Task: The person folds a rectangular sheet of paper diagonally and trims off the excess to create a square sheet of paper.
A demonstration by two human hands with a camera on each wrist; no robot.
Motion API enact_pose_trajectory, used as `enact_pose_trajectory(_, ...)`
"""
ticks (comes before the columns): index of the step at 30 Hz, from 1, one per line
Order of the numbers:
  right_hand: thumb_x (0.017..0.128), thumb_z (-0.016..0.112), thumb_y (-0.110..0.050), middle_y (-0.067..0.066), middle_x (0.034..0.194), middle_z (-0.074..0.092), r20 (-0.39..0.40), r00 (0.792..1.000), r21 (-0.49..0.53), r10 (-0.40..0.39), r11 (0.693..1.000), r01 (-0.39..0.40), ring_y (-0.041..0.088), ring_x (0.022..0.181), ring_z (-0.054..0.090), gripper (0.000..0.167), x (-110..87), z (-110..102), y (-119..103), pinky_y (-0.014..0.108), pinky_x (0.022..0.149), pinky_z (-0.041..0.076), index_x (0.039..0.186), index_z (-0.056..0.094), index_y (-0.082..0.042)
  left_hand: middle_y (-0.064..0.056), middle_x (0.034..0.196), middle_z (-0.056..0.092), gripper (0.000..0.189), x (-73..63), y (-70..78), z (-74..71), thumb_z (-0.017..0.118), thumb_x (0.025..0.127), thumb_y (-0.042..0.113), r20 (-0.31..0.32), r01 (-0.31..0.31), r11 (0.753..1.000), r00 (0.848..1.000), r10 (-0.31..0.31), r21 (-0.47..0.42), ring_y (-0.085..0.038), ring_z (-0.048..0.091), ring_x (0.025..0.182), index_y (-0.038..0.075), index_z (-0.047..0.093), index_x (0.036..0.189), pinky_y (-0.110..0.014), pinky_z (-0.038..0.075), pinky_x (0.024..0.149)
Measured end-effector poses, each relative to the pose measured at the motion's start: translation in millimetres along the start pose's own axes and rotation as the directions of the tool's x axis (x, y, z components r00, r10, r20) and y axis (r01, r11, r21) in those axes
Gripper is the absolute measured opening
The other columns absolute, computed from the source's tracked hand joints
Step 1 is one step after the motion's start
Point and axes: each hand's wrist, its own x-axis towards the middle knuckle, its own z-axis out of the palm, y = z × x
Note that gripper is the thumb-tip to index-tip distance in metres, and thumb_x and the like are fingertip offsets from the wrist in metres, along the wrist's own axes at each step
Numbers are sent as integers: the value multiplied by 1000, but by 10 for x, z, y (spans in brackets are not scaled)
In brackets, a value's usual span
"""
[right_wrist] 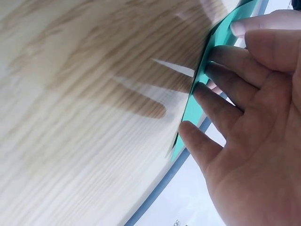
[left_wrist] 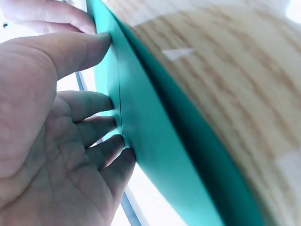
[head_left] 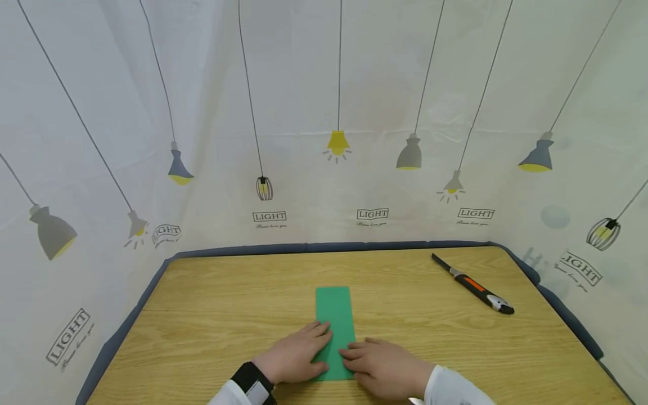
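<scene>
A green sheet of folded paper [head_left: 333,306] lies lengthwise on the table in front of me as a narrow strip. In the left wrist view, a straight seam runs along its upper face, and a folded layer lifts a little at the near edge. My left hand [head_left: 298,354] rests on the paper's left side, with the fingertips and thumb touching its surface. From the right, my right hand [head_left: 385,365] lays its fingertips on the right edge, spread apart in the right wrist view. Neither hand curls round the paper.
A utility knife [head_left: 478,289] with a black and orange handle lies at the back right, its dark blade pointing toward the far edge. The wooden table [head_left: 228,298] has a dark blue border. A white curtain [head_left: 304,84] printed with lamps surrounds the table's back and sides.
</scene>
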Motion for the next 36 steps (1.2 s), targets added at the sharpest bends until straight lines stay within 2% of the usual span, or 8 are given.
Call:
enact_pose_trajectory(4, 105, 42, -32, -1, 147, 50, 15, 1000, 27, -4, 1000, 3, 18, 138, 46, 43, -24, -4, 33, 49, 108, 42, 144, 50, -18, -8, 157, 35, 64, -27, 4, -22, 63, 94, 40, -3, -7, 1000, 1000, 7, -2, -29, 33, 146, 11, 43, 148, -41, 36, 115)
enact_pose_trajectory(11, 105, 42, -33, -1, 149, 48, 8, 1000, 50, -23, 998, 23, 19, 139, 45, 44, -30, 55, 80, 46, 109, 42, 145, 48, -17, -9, 155, 39, 64, -49, 8, -40, 65, 92, 40, -40, -17, 998, 999, 19, 55, -29, 38, 142, 11, 47, 146, -40, 38, 113)
enact_pose_trajectory(16, 104, 43, -32, 0, 151, 45, 17, 1000, 69, -26, 997, 25, 21, 140, 44, 45, -17, 64, 86, 43, 109, 43, 146, 47, -17, -8, 156, 37, 64, -49, 6, -42, 63, 93, 42, -14, -6, 999, 1000, 7, 50, -29, 36, 144, 13, 45, 147, -40, 38, 114)
enact_pose_trajectory(20, 103, 46, -33, 1, 151, 46, 8, 1000, 101, 6, 995, -6, 22, 139, 45, 45, -37, 55, 95, 41, 107, 45, 145, 48, -16, -8, 156, 37, 64, -40, 12, -35, 62, 93, 41, -6, -2, 998, 1000, 3, 55, -29, 35, 144, 13, 45, 147, -40, 38, 114)
enact_pose_trajectory(24, 102, 48, -34, 3, 149, 49, -30, 994, 130, 102, 987, -98, 22, 136, 49, 45, -87, -1, 145, 43, 106, 46, 143, 51, -16, -8, 156, 37, 64, -29, 16, -27, 62, 93, 40, -2, 2, 998, 1000, -2, 58, -30, 35, 144, 12, 45, 147, -39, 37, 114)
enact_pose_trajectory(26, 102, 50, -34, 4, 147, 51, -65, 984, 121, 166, 980, -158, 24, 133, 51, 45, -118, -43, 193, 45, 105, 47, 142, 53, -15, -7, 157, 37, 64, -22, 16, -26, 62, 93, 40, 10, 13, 999, 1000, -14, 45, -29, 34, 145, 13, 44, 148, -40, 36, 115)
enact_pose_trajectory(29, 101, 52, -34, 6, 145, 53, -116, 956, 116, 271, 959, -258, 27, 131, 53, 45, -175, -123, 292, 48, 104, 46, 141, 54, -12, -5, 158, 35, 64, -8, 10, -32, 62, 93, 40, 31, 28, 999, 999, -29, 26, -28, 33, 146, 14, 43, 148, -40, 35, 116)
enact_pose_trajectory(36, 99, 57, -27, 11, 141, 56, -201, 855, 205, 478, 874, -440, 33, 129, 54, 45, -368, -281, 633, 53, 105, 44, 139, 54, -7, -4, 158, 34, 64, 13, 0, -34, 62, 93, 41, 40, 30, 999, 999, -31, 27, -27, 33, 146, 15, 43, 149, -39, 35, 116)
